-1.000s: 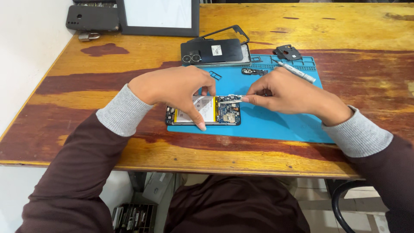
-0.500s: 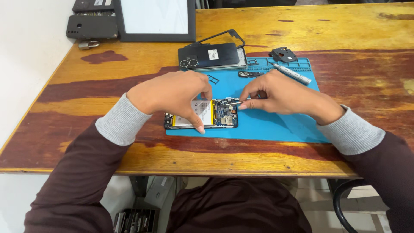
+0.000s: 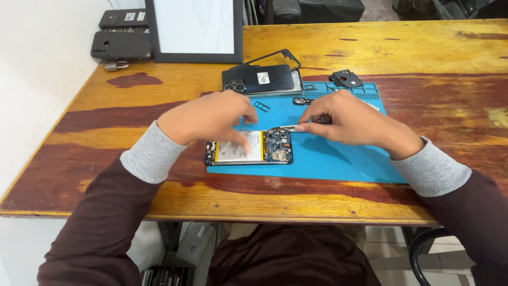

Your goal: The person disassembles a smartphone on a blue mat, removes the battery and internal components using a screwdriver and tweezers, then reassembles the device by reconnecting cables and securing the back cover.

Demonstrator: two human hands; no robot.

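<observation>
Fingers (image 3: 244, 142) of left hand (image 3: 209, 117) on opened phone's (image 3: 248, 148) flat pale battery.

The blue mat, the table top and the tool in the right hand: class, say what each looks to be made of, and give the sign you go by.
Blue mat: probably silicone or rubber, matte, with moulded compartments along its far edge. Table top: wood, glossy yellow and red-brown varnish, grain and worn patches showing. Tool in the right hand: thin and silvery, likely metal, though too small to be sure.
</observation>
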